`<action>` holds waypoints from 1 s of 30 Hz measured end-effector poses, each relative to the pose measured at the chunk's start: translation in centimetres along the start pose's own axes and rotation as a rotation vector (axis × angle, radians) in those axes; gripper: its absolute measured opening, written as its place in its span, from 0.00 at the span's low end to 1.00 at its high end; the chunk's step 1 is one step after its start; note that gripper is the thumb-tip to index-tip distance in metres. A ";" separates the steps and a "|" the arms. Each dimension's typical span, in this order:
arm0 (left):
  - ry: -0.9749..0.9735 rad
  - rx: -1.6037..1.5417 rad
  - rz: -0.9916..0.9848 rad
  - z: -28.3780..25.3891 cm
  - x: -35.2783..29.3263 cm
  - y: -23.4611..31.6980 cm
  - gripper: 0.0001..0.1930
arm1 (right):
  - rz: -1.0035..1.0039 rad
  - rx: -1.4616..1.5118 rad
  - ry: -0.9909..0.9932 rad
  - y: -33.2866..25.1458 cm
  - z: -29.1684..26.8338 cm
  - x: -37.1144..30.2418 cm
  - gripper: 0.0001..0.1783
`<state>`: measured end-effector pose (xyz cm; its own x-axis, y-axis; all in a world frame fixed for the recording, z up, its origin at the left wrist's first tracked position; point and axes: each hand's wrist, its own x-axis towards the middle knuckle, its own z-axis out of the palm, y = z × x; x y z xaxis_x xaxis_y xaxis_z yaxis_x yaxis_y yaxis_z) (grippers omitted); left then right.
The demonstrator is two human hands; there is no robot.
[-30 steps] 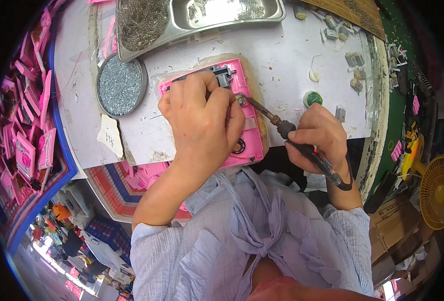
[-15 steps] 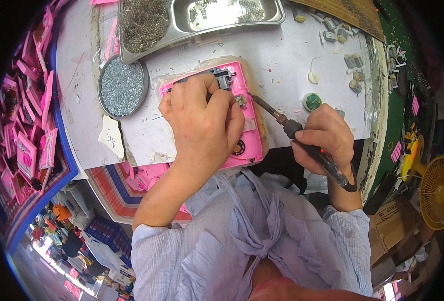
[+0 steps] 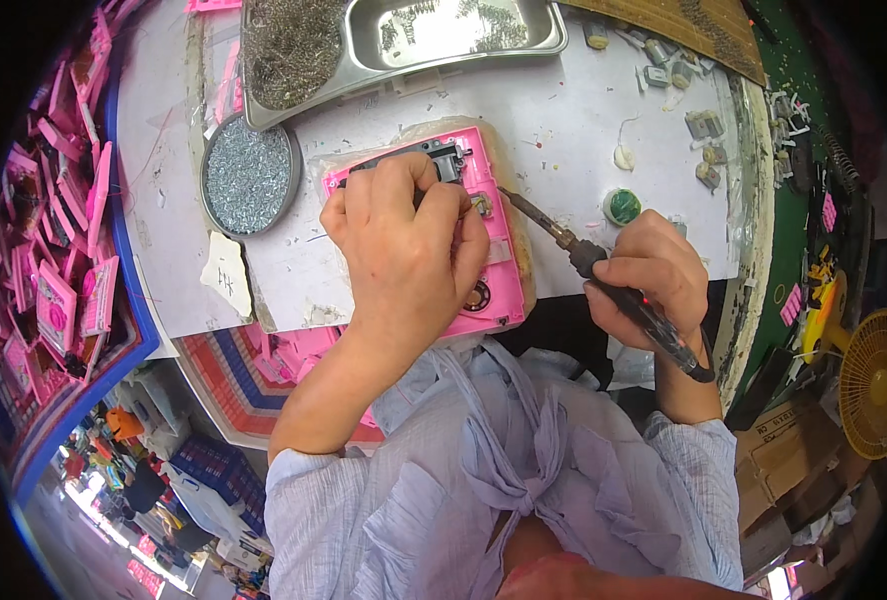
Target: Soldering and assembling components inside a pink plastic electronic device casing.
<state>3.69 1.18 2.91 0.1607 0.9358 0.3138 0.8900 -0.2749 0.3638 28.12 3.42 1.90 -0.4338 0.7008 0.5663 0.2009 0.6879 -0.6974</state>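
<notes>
A pink plastic casing [image 3: 504, 284] lies open on a pale pad [image 3: 530, 262] in front of me. Inside it show a black mechanism [image 3: 449, 160] along the far side and a dark round part [image 3: 477, 297] near the close edge. My left hand [image 3: 400, 235] rests over the casing with its fingers curled down and pressed together. Whatever sits under those fingertips is hidden by the hand. In my right hand [image 3: 658, 265], the fingers wrap round a soldering iron [image 3: 590, 258]. The iron's tip points left, at the casing's right edge near a small component.
Left of the casing stand a round dish of small metal pieces [image 3: 250, 175] and a torn white piece [image 3: 226, 276]. A metal tray [image 3: 453, 62] spans the far side. To the right are a small green-topped container [image 3: 622, 206] and several small motors [image 3: 705, 124]. Pink parts [image 3: 55, 305] fill a bin at far left.
Hardly anything differs. Both hands and the soldering iron keep almost the same places, and the whole view has shifted very slightly.
</notes>
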 end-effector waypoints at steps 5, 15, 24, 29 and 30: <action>0.072 0.015 -0.036 -3.3 -0.8 -2.1 0.27 | -0.001 0.007 0.004 0.2 -0.4 0.0 0.22; -0.202 0.084 -0.085 -7.2 -2.0 -4.4 0.10 | -0.051 0.047 -0.007 -0.1 0.3 1.3 0.19; 0.028 -0.176 -0.030 -5.3 -1.5 -5.2 0.09 | -0.062 0.038 0.001 -0.4 1.1 2.7 0.19; 0.057 -0.841 -0.373 -3.2 -1.9 -4.5 0.05 | 0.194 0.210 0.020 -1.9 3.0 4.0 0.23; 0.067 -1.011 -0.437 -2.6 -2.0 -4.4 0.04 | 0.280 0.219 -0.026 -2.7 3.4 4.6 0.24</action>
<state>-1.68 -0.01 2.99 -0.1332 0.9909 0.0188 0.1002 -0.0054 0.9950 22.60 4.10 4.88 -0.4109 0.8497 0.3306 0.1236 0.4112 -0.9031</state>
